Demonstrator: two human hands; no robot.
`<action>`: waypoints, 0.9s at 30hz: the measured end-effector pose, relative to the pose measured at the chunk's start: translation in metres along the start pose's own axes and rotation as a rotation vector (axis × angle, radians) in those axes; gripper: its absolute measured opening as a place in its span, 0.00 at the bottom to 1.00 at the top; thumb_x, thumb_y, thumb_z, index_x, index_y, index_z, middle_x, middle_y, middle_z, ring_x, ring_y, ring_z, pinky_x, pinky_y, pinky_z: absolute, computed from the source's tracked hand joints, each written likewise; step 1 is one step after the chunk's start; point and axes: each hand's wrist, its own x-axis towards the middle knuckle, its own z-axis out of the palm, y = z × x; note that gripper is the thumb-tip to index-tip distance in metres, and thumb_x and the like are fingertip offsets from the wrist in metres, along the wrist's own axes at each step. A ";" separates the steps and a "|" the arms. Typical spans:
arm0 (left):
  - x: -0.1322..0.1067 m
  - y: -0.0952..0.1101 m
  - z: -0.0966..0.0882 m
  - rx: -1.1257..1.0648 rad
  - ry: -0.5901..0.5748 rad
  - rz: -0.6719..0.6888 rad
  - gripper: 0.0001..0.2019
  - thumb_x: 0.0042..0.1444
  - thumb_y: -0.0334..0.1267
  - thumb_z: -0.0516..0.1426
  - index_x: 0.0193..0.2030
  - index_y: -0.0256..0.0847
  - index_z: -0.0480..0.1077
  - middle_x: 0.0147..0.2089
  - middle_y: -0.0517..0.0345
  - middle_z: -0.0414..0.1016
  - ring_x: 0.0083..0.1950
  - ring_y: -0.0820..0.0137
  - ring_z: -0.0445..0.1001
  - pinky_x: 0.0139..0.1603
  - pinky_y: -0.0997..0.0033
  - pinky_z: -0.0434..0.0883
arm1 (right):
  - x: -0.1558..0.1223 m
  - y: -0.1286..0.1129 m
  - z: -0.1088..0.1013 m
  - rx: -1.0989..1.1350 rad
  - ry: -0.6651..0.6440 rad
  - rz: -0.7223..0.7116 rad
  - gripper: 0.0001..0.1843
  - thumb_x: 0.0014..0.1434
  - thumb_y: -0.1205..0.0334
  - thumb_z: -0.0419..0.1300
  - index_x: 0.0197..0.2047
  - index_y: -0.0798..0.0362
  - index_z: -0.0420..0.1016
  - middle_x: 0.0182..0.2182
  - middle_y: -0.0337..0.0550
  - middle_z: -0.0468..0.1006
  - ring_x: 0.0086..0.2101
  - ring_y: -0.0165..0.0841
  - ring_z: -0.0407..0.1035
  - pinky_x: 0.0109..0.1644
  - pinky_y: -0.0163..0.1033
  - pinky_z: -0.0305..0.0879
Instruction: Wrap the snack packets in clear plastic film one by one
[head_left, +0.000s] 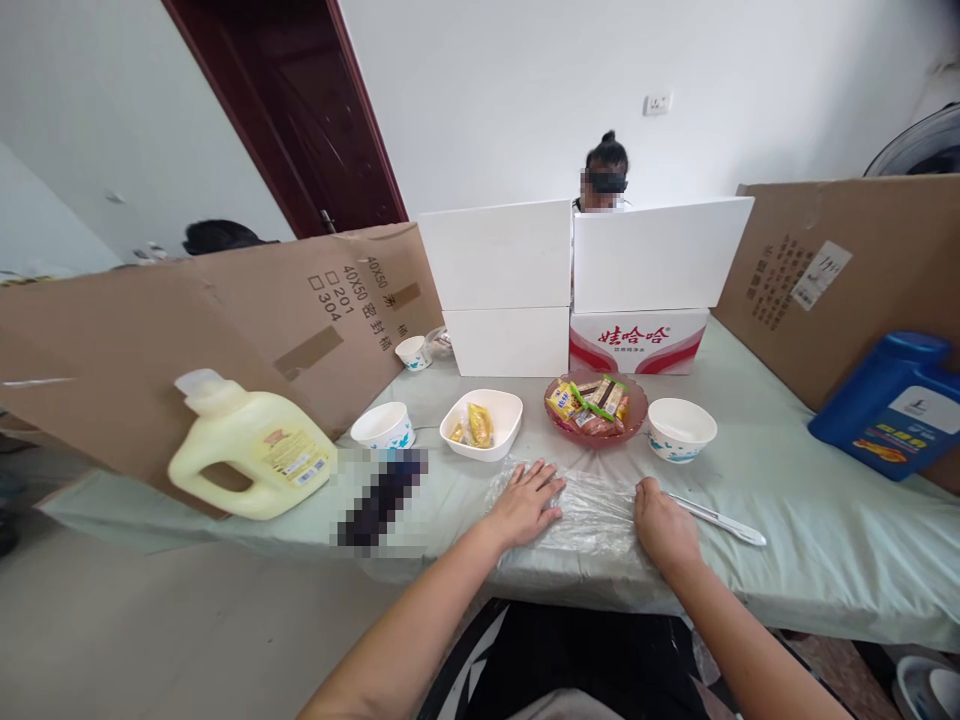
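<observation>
Film point(596, 512), clear and crinkled, lies on the table point(787, 430) before you, likely light, limp and slippery; your left hand point(527, 503) spreads open on it, your right hand point(665, 525) grips its right edge, probably the surest hold.

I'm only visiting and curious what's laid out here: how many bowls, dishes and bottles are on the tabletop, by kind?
White-and-blue bowls: 3
White square dish: 1
Pinkish-red bowl: 1
Pale yellow jug: 1
Blue bottle: 1
Total: 7
The clear item beside the farthest bowl is too unclear to count.
</observation>
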 end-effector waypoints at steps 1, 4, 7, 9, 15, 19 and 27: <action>-0.001 -0.002 0.001 0.009 -0.024 -0.027 0.25 0.64 0.48 0.52 0.66 0.49 0.58 0.71 0.53 0.53 0.72 0.56 0.47 0.69 0.44 0.46 | 0.001 0.001 -0.001 0.002 0.000 0.000 0.17 0.69 0.60 0.38 0.43 0.55 0.67 0.30 0.49 0.79 0.32 0.39 0.76 0.32 0.38 0.61; -0.005 -0.004 0.002 0.025 -0.065 -0.068 0.29 0.64 0.52 0.49 0.69 0.49 0.51 0.73 0.54 0.46 0.74 0.55 0.41 0.70 0.43 0.41 | 0.004 0.005 -0.006 0.000 0.012 -0.004 0.16 0.68 0.60 0.41 0.43 0.56 0.68 0.31 0.49 0.78 0.31 0.40 0.75 0.33 0.39 0.62; -0.006 -0.001 0.001 0.038 -0.082 -0.078 0.30 0.64 0.53 0.48 0.70 0.48 0.49 0.74 0.53 0.44 0.74 0.55 0.39 0.70 0.42 0.40 | 0.003 0.008 -0.014 -0.016 0.072 -0.014 0.16 0.67 0.61 0.43 0.47 0.58 0.69 0.40 0.55 0.78 0.39 0.43 0.74 0.41 0.43 0.63; -0.005 0.004 0.001 0.043 -0.085 -0.084 0.30 0.64 0.54 0.47 0.70 0.48 0.48 0.74 0.53 0.44 0.74 0.55 0.39 0.69 0.41 0.40 | -0.002 0.005 -0.015 -0.014 0.166 -0.115 0.19 0.67 0.60 0.43 0.52 0.58 0.69 0.48 0.58 0.74 0.48 0.45 0.70 0.50 0.46 0.61; -0.003 0.005 0.002 0.047 -0.067 -0.174 0.31 0.63 0.54 0.50 0.70 0.47 0.51 0.73 0.51 0.46 0.73 0.51 0.41 0.68 0.39 0.44 | -0.020 -0.006 0.018 0.017 0.094 -0.702 0.34 0.63 0.41 0.47 0.66 0.50 0.59 0.65 0.50 0.59 0.64 0.47 0.49 0.64 0.55 0.45; -0.019 -0.016 -0.007 0.055 0.047 -0.308 0.26 0.63 0.47 0.51 0.65 0.39 0.59 0.70 0.43 0.54 0.71 0.50 0.50 0.67 0.40 0.49 | -0.025 0.011 0.027 0.012 0.055 -0.666 0.39 0.61 0.36 0.46 0.68 0.52 0.56 0.66 0.52 0.56 0.66 0.50 0.45 0.65 0.60 0.42; -0.090 -0.019 -0.021 -0.156 0.139 0.080 0.23 0.50 0.41 0.63 0.53 0.42 0.68 0.56 0.48 0.70 0.60 0.56 0.65 0.62 0.52 0.62 | -0.059 0.073 0.014 0.115 0.235 -0.869 0.25 0.62 0.54 0.56 0.62 0.48 0.64 0.58 0.48 0.69 0.58 0.40 0.62 0.59 0.48 0.60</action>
